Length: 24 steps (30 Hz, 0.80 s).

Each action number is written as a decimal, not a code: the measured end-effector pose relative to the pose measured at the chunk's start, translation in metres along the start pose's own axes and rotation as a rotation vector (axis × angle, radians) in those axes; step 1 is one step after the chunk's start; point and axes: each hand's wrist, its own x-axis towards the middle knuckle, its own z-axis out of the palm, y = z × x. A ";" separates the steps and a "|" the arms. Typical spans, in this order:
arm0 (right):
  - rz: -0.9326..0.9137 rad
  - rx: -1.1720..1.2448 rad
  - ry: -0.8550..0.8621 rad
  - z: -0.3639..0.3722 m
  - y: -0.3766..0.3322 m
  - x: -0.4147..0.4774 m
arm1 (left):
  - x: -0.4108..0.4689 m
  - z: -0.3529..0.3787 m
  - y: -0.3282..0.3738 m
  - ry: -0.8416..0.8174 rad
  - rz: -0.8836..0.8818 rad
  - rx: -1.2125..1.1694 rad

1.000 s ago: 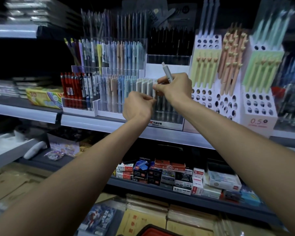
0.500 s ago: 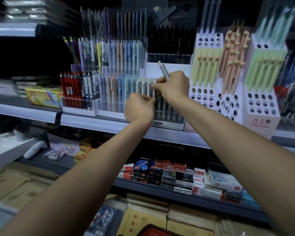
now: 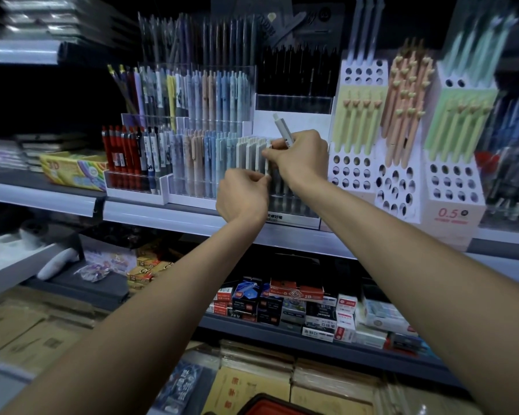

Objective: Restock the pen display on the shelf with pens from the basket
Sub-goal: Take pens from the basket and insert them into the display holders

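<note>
Colour rundown: the grey pen (image 3: 283, 131) has a white tip. The row goes red pens (image 3: 117, 157), beige pens (image 3: 192, 154), pale blue pens (image 3: 221, 151), then grey-white pens (image 3: 249, 154). Also black pens (image 3: 297, 73), plus lime green pens (image 3: 354, 121) and peach pens (image 3: 405, 109) in white racks (image 3: 453, 202) dotted with dark holes.

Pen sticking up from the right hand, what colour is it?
Pale grey pen with a white tip, head view.

The white cardboard pen stand with round holes (image 3: 455, 215) at the right is showing "0.5" in red on its lower front. A flat red-and-white box (image 3: 297, 293) on the lower shelf is carrying "2B". The yellow carton (image 3: 72, 172) at the left is bearing "3D". The white label strip (image 3: 279, 217) under the clear acrylic pen display (image 3: 192, 190) is showing characters too blurred to read.
</note>
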 end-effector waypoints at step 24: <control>0.040 -0.038 0.101 -0.023 -0.011 -0.023 | -0.019 -0.017 -0.001 -0.044 -0.024 0.052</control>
